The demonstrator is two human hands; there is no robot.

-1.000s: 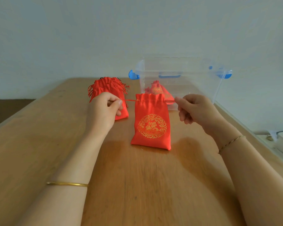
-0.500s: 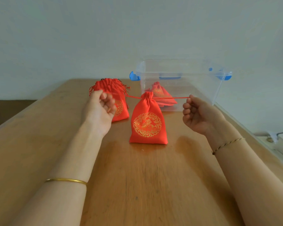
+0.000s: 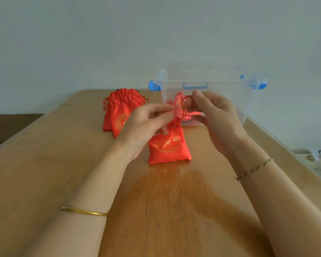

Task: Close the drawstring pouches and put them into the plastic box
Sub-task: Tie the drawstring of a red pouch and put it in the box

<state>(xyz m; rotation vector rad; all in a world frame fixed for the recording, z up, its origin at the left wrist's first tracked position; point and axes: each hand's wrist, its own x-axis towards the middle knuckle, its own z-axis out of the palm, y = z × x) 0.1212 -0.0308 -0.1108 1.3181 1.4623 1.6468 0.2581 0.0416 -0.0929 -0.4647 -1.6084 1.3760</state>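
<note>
Soft, even daylight, moderately bright, seemingly from overhead. The whole picture is slightly soft; the left hand (image 3: 145,125) and right hand (image 3: 211,115) are smeared by motion blur. Both forearms (image 3: 93,182) cast diffuse shadows on the wooden counter (image 3: 44,164), which carries a faint sheen and a red glow below the pouch (image 3: 169,147). The clear plastic box (image 3: 220,93) looks hazy. Wide-angle distortion splays the counter's edges; corners darken.

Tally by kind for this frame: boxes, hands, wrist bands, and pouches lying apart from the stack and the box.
Plastic box: 1
Hands: 2 (left hand, right hand)
Wrist bands: 2 (gold bangle, cord bracelet)
Lone pouch: 1
Total: 6
The stack and the pouches in the box overlap too much to count.
</note>
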